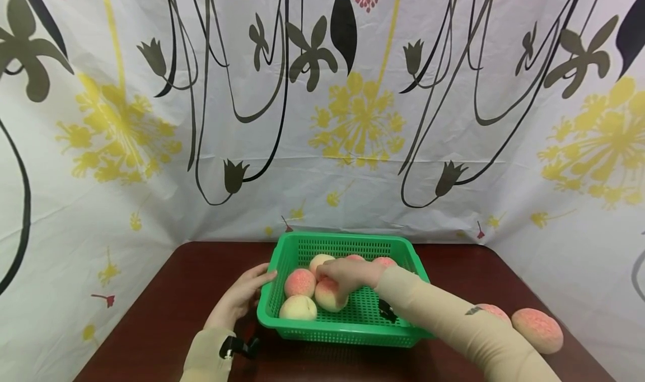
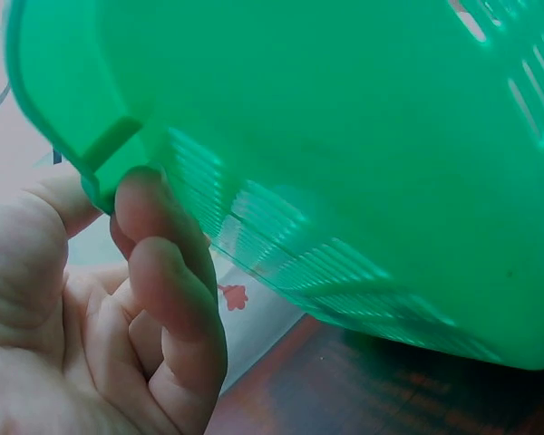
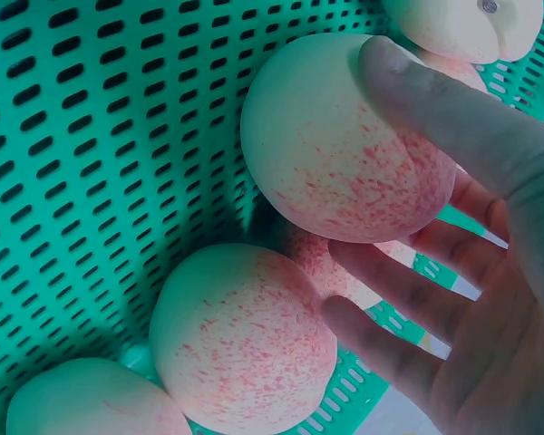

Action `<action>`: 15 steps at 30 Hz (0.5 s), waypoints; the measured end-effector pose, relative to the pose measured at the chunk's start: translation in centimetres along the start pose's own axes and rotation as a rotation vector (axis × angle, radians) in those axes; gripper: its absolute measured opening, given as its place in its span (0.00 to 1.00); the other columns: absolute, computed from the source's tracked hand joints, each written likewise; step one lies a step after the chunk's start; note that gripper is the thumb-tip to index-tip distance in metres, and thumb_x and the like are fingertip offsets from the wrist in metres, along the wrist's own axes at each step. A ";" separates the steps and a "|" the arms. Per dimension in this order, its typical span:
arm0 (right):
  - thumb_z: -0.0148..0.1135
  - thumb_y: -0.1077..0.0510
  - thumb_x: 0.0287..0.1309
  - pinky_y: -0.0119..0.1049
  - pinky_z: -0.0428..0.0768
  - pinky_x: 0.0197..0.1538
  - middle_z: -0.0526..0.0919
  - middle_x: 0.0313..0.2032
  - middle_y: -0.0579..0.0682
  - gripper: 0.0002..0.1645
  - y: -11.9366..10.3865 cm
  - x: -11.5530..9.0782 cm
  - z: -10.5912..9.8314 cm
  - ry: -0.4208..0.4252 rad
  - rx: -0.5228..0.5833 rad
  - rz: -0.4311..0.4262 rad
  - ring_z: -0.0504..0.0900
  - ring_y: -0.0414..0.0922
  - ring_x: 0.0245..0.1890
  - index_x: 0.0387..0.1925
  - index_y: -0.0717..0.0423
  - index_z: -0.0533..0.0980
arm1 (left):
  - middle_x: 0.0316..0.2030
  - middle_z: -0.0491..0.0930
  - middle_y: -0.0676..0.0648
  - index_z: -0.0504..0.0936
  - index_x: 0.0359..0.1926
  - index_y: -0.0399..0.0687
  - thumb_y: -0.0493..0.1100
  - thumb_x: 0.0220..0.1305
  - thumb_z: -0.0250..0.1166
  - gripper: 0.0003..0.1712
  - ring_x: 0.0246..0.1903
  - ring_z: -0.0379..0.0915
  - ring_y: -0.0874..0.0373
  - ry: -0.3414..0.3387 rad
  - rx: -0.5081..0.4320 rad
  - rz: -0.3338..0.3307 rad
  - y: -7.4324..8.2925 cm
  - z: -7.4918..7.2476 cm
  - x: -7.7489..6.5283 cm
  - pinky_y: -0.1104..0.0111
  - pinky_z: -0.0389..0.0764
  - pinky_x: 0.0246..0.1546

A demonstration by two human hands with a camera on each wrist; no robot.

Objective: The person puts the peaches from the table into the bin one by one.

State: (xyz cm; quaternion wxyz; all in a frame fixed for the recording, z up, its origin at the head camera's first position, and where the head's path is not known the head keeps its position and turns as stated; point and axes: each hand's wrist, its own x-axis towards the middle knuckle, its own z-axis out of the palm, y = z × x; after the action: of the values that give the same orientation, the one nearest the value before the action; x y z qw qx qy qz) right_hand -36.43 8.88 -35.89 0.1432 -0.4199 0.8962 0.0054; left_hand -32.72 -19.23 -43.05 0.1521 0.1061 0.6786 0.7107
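A green plastic basket (image 1: 347, 329) with slotted walls stands on the table and holds several pink-and-cream peaches. My left hand (image 1: 244, 292) grips its left rim, with thumb and fingers on either side of the edge in the left wrist view. Inside the basket my right hand (image 1: 350, 274) holds a peach (image 3: 335, 136) between the thumb and the fingers. Close by lie a pink peach (image 1: 299, 283) and a paler peach (image 1: 298, 308). My right forearm covers part of the basket's right side.
Two more peaches lie on the dark red table (image 1: 156, 315) to the right of the basket: one peach (image 1: 537, 330) near the table's edge and another peach (image 1: 496, 312) partly behind my sleeve. A flower-patterned curtain (image 1: 312, 203) surrounds the table.
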 end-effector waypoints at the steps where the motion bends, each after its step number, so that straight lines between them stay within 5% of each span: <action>1: 0.77 0.54 0.47 0.34 0.66 0.31 0.69 0.35 0.36 0.27 -0.1 0.0 0.0 0.010 -0.037 0.004 0.67 0.37 0.30 0.47 0.38 0.72 | 0.49 0.79 0.36 0.61 0.71 0.41 0.54 0.71 0.58 0.36 0.38 0.83 0.51 0.007 -0.003 -0.002 0.0 0.0 0.0 0.59 0.82 0.37; 5: 0.78 0.52 0.46 0.36 0.64 0.28 0.69 0.32 0.35 0.26 -0.2 0.0 -0.1 0.060 -0.124 0.013 0.66 0.37 0.27 0.45 0.36 0.73 | 0.50 0.79 0.35 0.61 0.71 0.41 0.54 0.71 0.58 0.36 0.38 0.83 0.50 0.031 -0.010 -0.001 0.1 0.0 0.0 0.60 0.82 0.37; 15: 0.78 0.50 0.45 0.35 0.63 0.27 0.69 0.32 0.36 0.30 -0.3 0.2 0.1 0.056 -0.147 0.037 0.65 0.38 0.24 0.50 0.36 0.73 | 0.50 0.79 0.35 0.59 0.72 0.39 0.52 0.72 0.57 0.36 0.39 0.83 0.50 0.023 -0.018 0.001 0.0 0.0 0.0 0.60 0.82 0.37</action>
State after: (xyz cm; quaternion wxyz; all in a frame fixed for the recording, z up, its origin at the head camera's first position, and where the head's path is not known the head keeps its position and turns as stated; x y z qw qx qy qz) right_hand -36.26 8.54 -36.01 0.0868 -0.4125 0.9047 0.0621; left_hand -32.74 -19.27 -43.01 0.1452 0.0968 0.6737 0.7181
